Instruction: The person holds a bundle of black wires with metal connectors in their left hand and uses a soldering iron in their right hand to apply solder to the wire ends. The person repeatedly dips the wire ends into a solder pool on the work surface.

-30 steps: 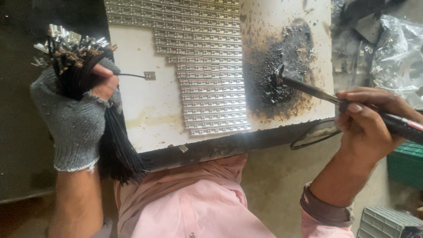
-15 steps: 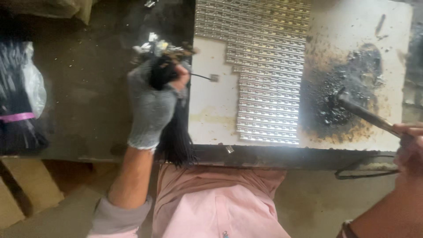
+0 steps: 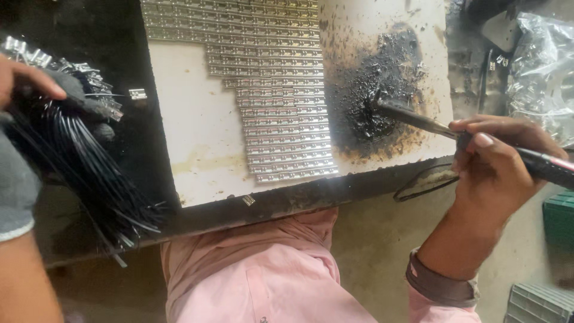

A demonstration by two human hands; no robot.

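Note:
My left hand [image 3: 24, 125], in a grey fingerless glove, grips a thick bundle of thin black wires [image 3: 84, 173] with metal terminals [image 3: 78, 75] at their upper ends, held at the far left over the dark bench. My right hand [image 3: 496, 164] holds a soldering iron [image 3: 418, 119] like a pen; its tip rests in a burnt black patch [image 3: 382, 90] on the white board [image 3: 197, 131]. Rows of small silvery metal strips [image 3: 269, 90] lie stepped across the board's middle.
One loose terminal [image 3: 137, 94] lies at the board's left edge, another small one [image 3: 248, 200] on its near edge. A clear plastic bag [image 3: 544, 66] sits at the far right, a green crate [image 3: 559, 218] below it. My pink trousers [image 3: 257, 269] are under the bench.
The view has swung right and closer. My left hand with the wire bundle now sits at the frame's left edge, and my right hand has come fully into view, iron tip still in the black patch.

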